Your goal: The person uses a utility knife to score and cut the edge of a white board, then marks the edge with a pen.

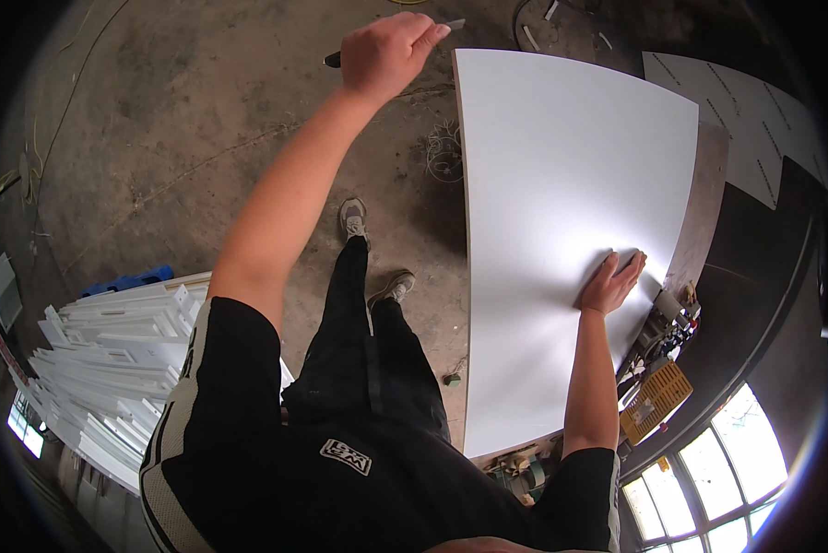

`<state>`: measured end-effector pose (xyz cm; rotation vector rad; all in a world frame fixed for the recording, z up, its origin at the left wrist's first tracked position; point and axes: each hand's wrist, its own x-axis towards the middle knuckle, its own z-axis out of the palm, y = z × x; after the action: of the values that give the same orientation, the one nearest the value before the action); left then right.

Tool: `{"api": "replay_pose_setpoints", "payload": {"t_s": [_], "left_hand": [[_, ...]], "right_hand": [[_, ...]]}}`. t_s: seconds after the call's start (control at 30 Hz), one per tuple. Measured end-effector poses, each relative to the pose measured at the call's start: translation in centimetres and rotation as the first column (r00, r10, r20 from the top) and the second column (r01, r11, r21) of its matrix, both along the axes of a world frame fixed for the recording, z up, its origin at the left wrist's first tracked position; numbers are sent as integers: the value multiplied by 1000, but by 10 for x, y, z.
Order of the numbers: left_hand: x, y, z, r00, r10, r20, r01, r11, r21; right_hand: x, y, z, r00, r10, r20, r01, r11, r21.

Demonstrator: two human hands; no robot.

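Observation:
My left hand point(384, 59) is raised at the far end, closed around what looks like a utility knife point(332, 61). Its dark handle end sticks out on one side of the fist, and a short flat grey blade past the thumb on the other. The knife is apart from the large white panel point(561, 157), just beyond its far left corner. On the panel's smooth top lies my right hand point(610, 284), palm down with the fingers stretched out, near the right edge.
White strips and boards point(128, 359) are piled at the left beside a blue pallet-like piece point(128, 281). Tools and a yellow slotted part point(656, 401) crowd the panel's right side. A printed white sheet point(727, 115) lies at the far right. Tangled wire point(444, 152) rests on the concrete floor point(202, 120).

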<state>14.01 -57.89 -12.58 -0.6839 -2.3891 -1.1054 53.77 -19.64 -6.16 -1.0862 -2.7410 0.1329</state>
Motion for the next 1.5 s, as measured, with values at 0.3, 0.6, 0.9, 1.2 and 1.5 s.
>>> {"api": "replay_pose_setpoints", "payload": {"t_s": [0.3, 0.6, 0.9, 1.2, 1.5], "left_hand": [[80, -19, 36, 946, -324, -12, 319, 935, -157], [-11, -16, 26, 998, -60, -31, 52, 976, -209], [25, -11, 48, 970, -232, -71, 208, 947, -245], [74, -21, 46, 964, -265, 27, 266, 948, -177], [-17, -9, 8, 997, -46, -69, 42, 997, -63]], "right_hand": [[1, 2, -1, 1000, 5, -3, -5, 1000, 16], [5, 1, -2, 1000, 1, 3, -1, 1000, 5], [0, -3, 4, 1000, -3, -1, 3, 1000, 3], [3, -1, 3, 1000, 0, 3, 0, 1000, 10], [-2, -3, 1, 1000, -11, -16, 10, 1000, -22]]}}
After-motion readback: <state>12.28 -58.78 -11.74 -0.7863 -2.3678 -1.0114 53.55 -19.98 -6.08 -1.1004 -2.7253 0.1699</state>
